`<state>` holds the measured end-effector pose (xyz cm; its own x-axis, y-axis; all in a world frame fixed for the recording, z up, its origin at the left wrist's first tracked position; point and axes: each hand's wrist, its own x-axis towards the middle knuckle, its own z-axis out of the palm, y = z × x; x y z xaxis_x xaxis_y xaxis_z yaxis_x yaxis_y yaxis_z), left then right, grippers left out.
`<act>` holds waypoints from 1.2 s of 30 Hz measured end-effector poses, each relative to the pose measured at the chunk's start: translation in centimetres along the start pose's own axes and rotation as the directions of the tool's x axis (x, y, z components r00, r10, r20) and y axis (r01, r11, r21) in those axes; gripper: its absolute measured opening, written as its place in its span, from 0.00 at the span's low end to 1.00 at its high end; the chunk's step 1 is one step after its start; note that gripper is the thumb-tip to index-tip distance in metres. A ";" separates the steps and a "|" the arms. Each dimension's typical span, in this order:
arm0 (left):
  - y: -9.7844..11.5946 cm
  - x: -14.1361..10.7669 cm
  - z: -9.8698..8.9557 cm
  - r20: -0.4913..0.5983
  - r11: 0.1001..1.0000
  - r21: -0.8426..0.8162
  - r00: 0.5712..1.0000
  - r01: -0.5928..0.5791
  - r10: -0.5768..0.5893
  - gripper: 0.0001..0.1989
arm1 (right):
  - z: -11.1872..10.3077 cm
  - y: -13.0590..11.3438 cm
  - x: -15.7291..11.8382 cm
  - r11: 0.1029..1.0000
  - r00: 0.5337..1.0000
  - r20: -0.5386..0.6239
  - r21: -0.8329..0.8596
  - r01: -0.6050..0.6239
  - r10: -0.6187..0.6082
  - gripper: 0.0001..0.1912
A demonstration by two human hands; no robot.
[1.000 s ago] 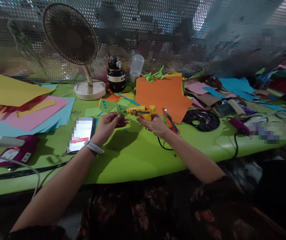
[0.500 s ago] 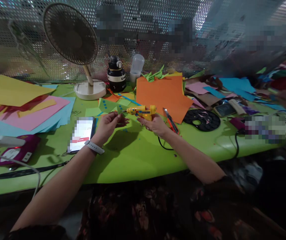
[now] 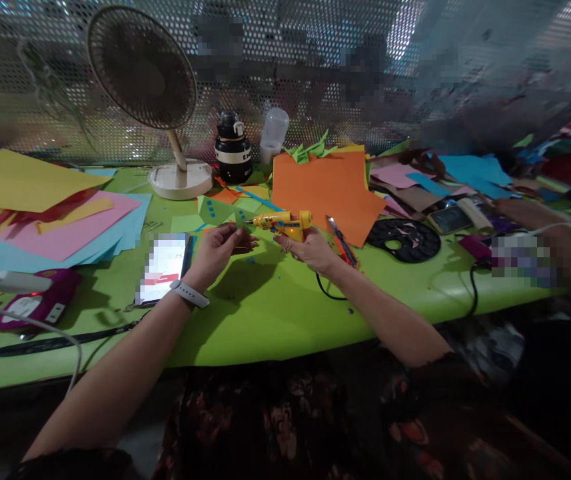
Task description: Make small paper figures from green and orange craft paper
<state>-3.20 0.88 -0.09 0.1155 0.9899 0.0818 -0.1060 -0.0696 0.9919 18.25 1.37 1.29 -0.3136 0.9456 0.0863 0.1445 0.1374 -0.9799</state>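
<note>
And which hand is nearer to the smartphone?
Left. The left hand is just to the right of the smartphone; the right hand, holding the yellow glue gun, is farther right.

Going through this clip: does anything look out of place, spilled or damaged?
Nothing looks clearly spilled or broken. The one oddity is the crumpled green paper at the back edge of the orange sheet: it pokes up in jagged points, unlike that smooth sheet. The glue gun is held in the right hand.
</note>
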 end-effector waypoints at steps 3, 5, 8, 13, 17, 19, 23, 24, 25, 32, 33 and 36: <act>0.1 -0.1 0.0 -0.006 1.000 0.015 1.000 0.007 -0.007 0.15 | 0.0 -0.2 -0.1 1.000 1.000 -0.005 -0.014 0.010 -0.010 0.21; 0.1 -0.1 0.0 -0.006 1.000 0.025 1.000 0.007 -0.007 0.15 | 0.1 -0.3 -0.1 1.000 1.000 -0.008 -0.018 0.015 -0.015 0.21; 0.1 -0.1 0.0 -0.005 0.999 0.036 1.000 0.007 -0.007 0.16 | 0.2 -0.5 -0.2 1.000 1.000 -0.017 -0.007 0.009 -0.009 0.22; 0.0 0.0 -0.1 -0.001 1.000 0.029 1.000 -0.001 0.001 0.17 | 0.3 -0.6 -0.2 1.000 1.000 -0.027 -0.023 -0.002 0.001 0.22; -0.1 0.0 -0.1 0.007 1.000 0.021 1.000 -0.008 0.008 0.17 | 0.3 -0.7 -0.2 1.000 0.999 -0.031 -0.001 0.012 -0.012 0.23; 0.0 0.0 0.0 0.009 1.000 0.023 1.000 -0.012 0.011 0.17 | 0.3 -0.6 -0.2 1.000 0.999 -0.026 0.008 0.019 -0.019 0.22; 0.0 0.0 0.0 0.010 1.000 0.023 1.000 -0.014 0.014 0.17 | 0.3 -0.5 -0.1 1.000 0.999 -0.034 0.009 0.026 -0.026 0.22; 0.0 0.0 0.0 0.009 1.000 0.021 1.000 -0.016 0.016 0.17 | 0.3 -0.5 -0.1 1.000 0.999 -0.034 0.006 0.025 -0.025 0.22; 0.0 -0.1 0.0 0.007 1.000 0.020 1.000 -0.018 0.018 0.16 | 0.3 -0.5 -0.1 1.000 0.999 -0.031 0.003 0.024 -0.024 0.22; -0.1 0.0 0.0 0.001 0.999 0.033 1.000 -0.013 0.013 0.17 | 0.2 -0.4 -0.1 0.999 0.999 -0.020 -0.028 0.037 -0.037 0.21; -0.1 0.0 0.0 0.002 0.999 0.030 1.000 -0.017 0.017 0.17 | 0.2 -0.5 -0.1 0.999 0.999 -0.023 -0.032 0.037 -0.037 0.21; -0.1 0.0 -0.1 0.012 0.999 0.020 1.000 -0.029 0.029 0.16 | 0.2 -0.6 -0.1 0.998 0.999 -0.020 -0.037 0.040 -0.041 0.21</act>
<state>-3.24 0.92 -0.22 0.1237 0.9860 0.1119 -0.0891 -0.1012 0.9909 17.98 1.10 1.84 -0.3005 0.9449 0.1302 0.1663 0.1863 -0.9683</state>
